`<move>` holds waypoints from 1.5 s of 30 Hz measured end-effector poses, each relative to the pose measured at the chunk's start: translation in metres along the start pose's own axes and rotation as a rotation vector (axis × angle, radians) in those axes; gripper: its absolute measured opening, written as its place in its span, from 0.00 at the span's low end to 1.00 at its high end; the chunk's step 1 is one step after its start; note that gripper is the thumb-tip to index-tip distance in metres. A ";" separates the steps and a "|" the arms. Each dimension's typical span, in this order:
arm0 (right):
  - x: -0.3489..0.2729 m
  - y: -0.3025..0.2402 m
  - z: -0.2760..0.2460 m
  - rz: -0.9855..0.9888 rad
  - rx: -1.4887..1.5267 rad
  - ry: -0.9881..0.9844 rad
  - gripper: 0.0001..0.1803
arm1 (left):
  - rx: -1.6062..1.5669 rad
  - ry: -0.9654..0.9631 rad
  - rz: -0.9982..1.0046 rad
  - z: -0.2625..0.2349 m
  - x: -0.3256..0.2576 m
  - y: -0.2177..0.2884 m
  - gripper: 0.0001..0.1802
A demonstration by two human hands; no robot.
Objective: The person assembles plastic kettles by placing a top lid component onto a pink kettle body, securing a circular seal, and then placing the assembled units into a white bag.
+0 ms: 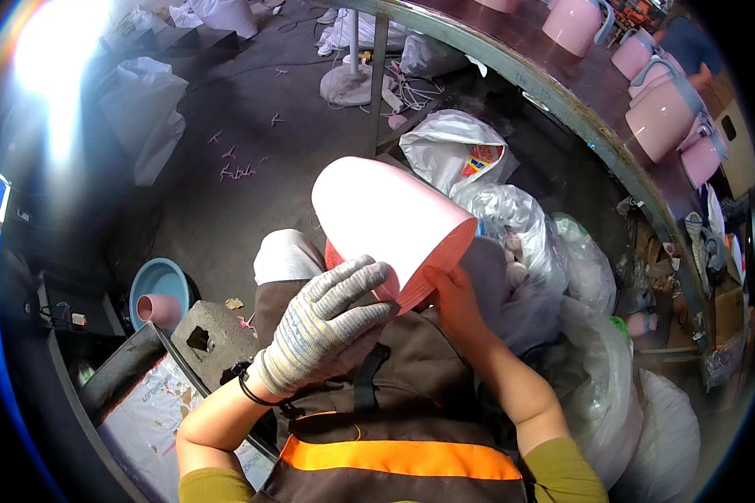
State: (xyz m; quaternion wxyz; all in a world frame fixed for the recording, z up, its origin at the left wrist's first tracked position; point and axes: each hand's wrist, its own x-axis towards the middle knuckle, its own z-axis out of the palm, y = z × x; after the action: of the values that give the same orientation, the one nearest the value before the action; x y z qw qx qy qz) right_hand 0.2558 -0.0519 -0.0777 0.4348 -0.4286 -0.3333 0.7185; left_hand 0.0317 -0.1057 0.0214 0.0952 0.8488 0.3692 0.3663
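Pink vessel [386, 220], held by gloved left hand [327, 325] and bare right hand [457, 306], hides some right fingertips.

Here the gloved left hand [331, 323] masks part of the pink plastic vessel [386, 218], and most fingers of the right hand [460, 303] can't be made out! Up top, a pink container [500, 3] gets sliced by the view's edge. A crinkled clear bag [499, 205] blurs its contents; those pink scraps [236, 173] are too tiny to identify, while glare [63, 63] swallows the upper left.
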 end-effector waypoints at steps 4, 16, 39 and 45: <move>0.004 0.001 -0.012 -0.048 -0.036 -0.022 0.13 | -0.174 0.023 -0.047 -0.007 0.005 -0.004 0.20; -0.026 0.039 -0.014 0.533 1.098 -0.359 0.21 | -0.555 0.671 -0.426 0.022 0.021 -0.031 0.16; -0.048 -0.100 0.015 -1.040 -1.776 -0.619 0.03 | -0.120 -0.338 0.017 0.016 0.028 -0.022 0.14; -0.042 -0.090 -0.002 -0.918 -1.771 -0.741 0.06 | -0.040 -0.412 -0.035 0.020 0.039 0.013 0.16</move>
State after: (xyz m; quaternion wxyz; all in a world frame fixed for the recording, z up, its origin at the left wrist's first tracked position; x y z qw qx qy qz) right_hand 0.2990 -0.0539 0.0113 0.0687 -0.1802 -0.9785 0.0727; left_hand 0.0706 -0.0859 0.0346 0.1917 0.8972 0.3492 0.1905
